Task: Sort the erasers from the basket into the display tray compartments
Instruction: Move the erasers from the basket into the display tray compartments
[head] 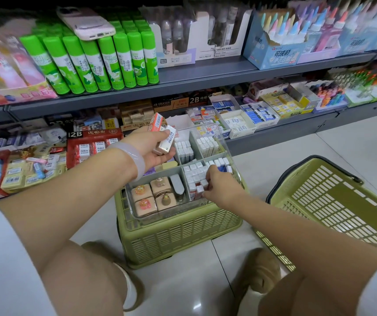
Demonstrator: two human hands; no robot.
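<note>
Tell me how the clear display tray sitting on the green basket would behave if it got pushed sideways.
The clear display tray probably slides easily: smooth plastic resting on the green basket rim. It looks stiff, so it should move as one piece. Its near corner overhangs the rim, and the erasers add weight, so it may tip toward the person.

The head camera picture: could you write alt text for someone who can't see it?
A person crouched in a stationery aisle sorts erasers into a clear display tray resting on a green basket. The right hand tucks small white erasers into a near compartment, while the left hand holds several wrapped erasers above the tray. A second green basket lies tilted on the floor to the right.
</note>
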